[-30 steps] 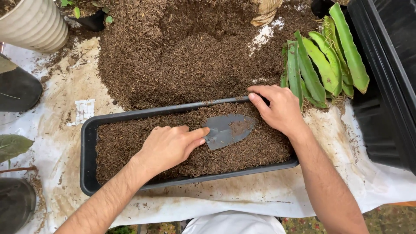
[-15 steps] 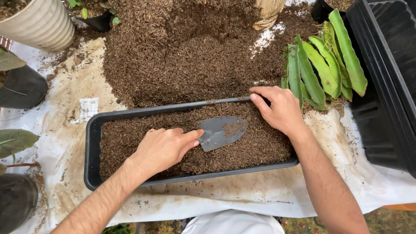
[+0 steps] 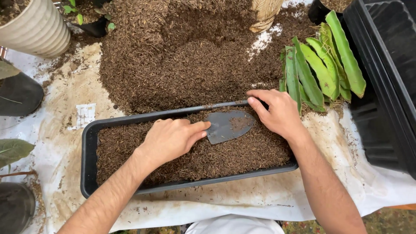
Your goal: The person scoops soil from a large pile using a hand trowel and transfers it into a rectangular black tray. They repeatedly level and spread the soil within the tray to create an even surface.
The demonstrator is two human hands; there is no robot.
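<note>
Here we see a long black planter tray (image 3: 89, 160) lying across the middle of the view, filled with brown potting mix (image 3: 242, 156). The left hand (image 3: 171, 139) rests palm-down on the mix in the tray's middle, fingers (image 3: 197, 130) held together and pointing toward 2 o'clock, with the index fingertip touching the edge of the trowel blade; it grips nothing. A small grey trowel (image 3: 227, 126) lies blade-flat on the mix at about 1 o'clock from that hand, with a little mix on its blade. The right hand (image 3: 277, 113) sits at the tray's far rim, at 2 o'clock from the trowel, fingers curled down over the trowel's handle end; the handle is hidden under the hand, so we cannot tell how firm the hold is.

Beyond the tray, at 12 o'clock, a big heap of loose mix (image 3: 186, 60) spreads over a white sheet (image 3: 242, 199) stained with dirt. At 2 o'clock from the tray lie green flat cactus cuttings (image 3: 323, 71), just beside the right hand. At 3 o'clock stands a black crate (image 3: 390, 82). At 10 o'clock stands a ribbed pale pot (image 3: 37, 26), and a dark pot (image 3: 19, 93) sits at 9 o'clock. A large green leaf (image 3: 13, 149) pokes in at the left edge.
</note>
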